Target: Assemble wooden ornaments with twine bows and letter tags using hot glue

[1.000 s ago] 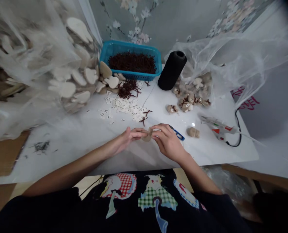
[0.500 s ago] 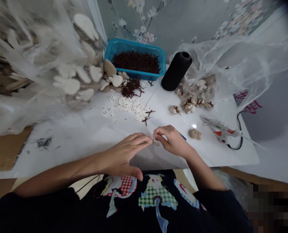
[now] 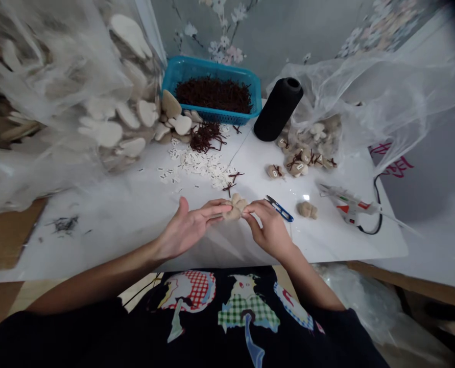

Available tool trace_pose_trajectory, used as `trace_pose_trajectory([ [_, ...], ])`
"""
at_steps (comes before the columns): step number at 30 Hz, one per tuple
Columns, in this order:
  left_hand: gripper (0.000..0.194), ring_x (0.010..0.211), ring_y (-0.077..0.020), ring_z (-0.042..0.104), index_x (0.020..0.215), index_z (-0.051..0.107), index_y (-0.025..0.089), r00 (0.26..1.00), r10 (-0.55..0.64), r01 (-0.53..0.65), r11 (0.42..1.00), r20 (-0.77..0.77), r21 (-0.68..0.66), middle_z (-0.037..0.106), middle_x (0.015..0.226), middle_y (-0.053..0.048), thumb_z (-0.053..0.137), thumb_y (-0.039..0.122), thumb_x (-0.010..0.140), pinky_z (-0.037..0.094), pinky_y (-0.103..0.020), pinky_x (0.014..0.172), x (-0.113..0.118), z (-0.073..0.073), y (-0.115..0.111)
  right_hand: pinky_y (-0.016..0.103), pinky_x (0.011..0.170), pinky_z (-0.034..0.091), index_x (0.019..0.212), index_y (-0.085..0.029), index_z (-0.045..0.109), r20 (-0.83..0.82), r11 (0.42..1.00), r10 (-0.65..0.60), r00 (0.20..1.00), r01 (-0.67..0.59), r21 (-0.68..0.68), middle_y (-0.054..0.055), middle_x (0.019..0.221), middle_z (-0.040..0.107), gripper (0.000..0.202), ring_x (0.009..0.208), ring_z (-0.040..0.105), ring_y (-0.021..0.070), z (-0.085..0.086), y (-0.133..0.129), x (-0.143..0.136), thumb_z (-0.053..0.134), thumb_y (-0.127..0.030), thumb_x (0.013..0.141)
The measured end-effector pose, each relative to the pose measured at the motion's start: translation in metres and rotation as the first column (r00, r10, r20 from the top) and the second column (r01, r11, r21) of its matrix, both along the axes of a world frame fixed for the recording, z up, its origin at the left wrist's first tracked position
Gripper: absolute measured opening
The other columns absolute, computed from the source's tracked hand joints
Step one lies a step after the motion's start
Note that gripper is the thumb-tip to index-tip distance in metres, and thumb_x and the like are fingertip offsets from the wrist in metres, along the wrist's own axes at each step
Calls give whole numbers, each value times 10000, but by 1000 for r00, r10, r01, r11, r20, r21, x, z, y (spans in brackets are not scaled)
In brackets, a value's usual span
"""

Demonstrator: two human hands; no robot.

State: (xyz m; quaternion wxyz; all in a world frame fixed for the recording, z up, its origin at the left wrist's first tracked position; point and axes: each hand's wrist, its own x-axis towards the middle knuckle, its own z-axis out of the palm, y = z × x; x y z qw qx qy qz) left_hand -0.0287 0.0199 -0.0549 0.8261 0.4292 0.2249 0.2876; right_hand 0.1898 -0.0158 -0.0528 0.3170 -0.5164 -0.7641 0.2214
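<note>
On my feed, the right hand (image 3: 269, 225) pinches the beige piece (image 3: 236, 206) between both hands, near a bow (image 3: 229, 189); the left hand (image 3: 187, 225) touches it, fingers straight, thumb spread, grip unclear to me.

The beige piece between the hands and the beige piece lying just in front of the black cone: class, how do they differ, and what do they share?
Pose: the held piece is at the fingertips of the left hand and right hand; the lying piece rests untouched.
Look: the lying piece carries a dark bow and white label; the held piece shows neither.
Shared: both are beige.
</note>
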Motion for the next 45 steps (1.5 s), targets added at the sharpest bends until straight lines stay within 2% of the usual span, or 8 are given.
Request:
trace_pose_trajectory([
  [6,808,1338,-298,312,1154,661,248,969,-14,32,997,-247,69,428,1391,-47,165,791,820,140,-453,1156,7,-8,0,422,901,428,951,-214,580,227,968,-53,972,-6,251,114,1138,590,118,1136,485,266,-7,-2,0,475,-177,913],
  [13,745,1280,-279,405,1111,674,265,857,-17,198,934,-516,297,529,1320,-37,145,728,865,199,-433,1141,1,-5,3,383,904,375,930,-193,570,326,978,110,939,-161,135,73,999,686,162,1106,544,234,-11,4,1,411,-174,951],
  [18,714,1262,-294,431,1191,628,231,805,-9,369,791,-594,488,521,1343,-88,210,713,870,298,-422,1092,-4,11,3,339,776,409,887,-172,573,224,987,160,961,-156,-36,54,791,677,149,770,593,193,-4,8,5,428,-157,916],
  [24,717,1284,-277,413,1349,475,236,797,-90,526,590,-597,612,441,1419,-102,273,716,856,338,-412,1077,-7,22,5,270,691,407,844,-191,583,46,944,232,972,-214,-251,3,735,660,127,663,574,141,12,15,14,477,-134,883],
  [27,690,1297,-273,407,1356,461,254,813,-74,506,583,-578,636,427,1433,-91,286,705,865,338,-418,1087,-9,26,8,246,666,427,865,-201,585,-101,937,161,982,-184,-297,-5,744,654,121,667,595,125,11,14,18,474,-178,907],
  [31,700,1297,-277,419,1307,521,242,820,-45,453,660,-571,599,450,1412,-89,229,707,873,339,-425,1096,-9,29,10,259,727,485,943,-208,595,-311,949,-22,950,-78,-305,18,832,675,136,778,644,142,4,6,16,556,-328,892],
  [35,703,1310,-283,410,1284,547,259,823,-49,434,697,-566,570,450,1414,-77,225,720,863,339,-446,1103,-7,22,7,271,721,507,938,-195,631,-321,941,-70,945,-45,-337,18,822,690,181,742,642,141,0,-2,6,625,-342,833],
  [45,690,1329,-284,370,1385,428,252,797,69,467,559,-601,685,412,1443,-103,365,690,855,324,-469,1111,4,13,-12,194,498,454,785,-169,645,-322,893,-304,897,151,-423,-15,636,631,112,576,602,116,-17,-8,-15,543,-214,768],
])
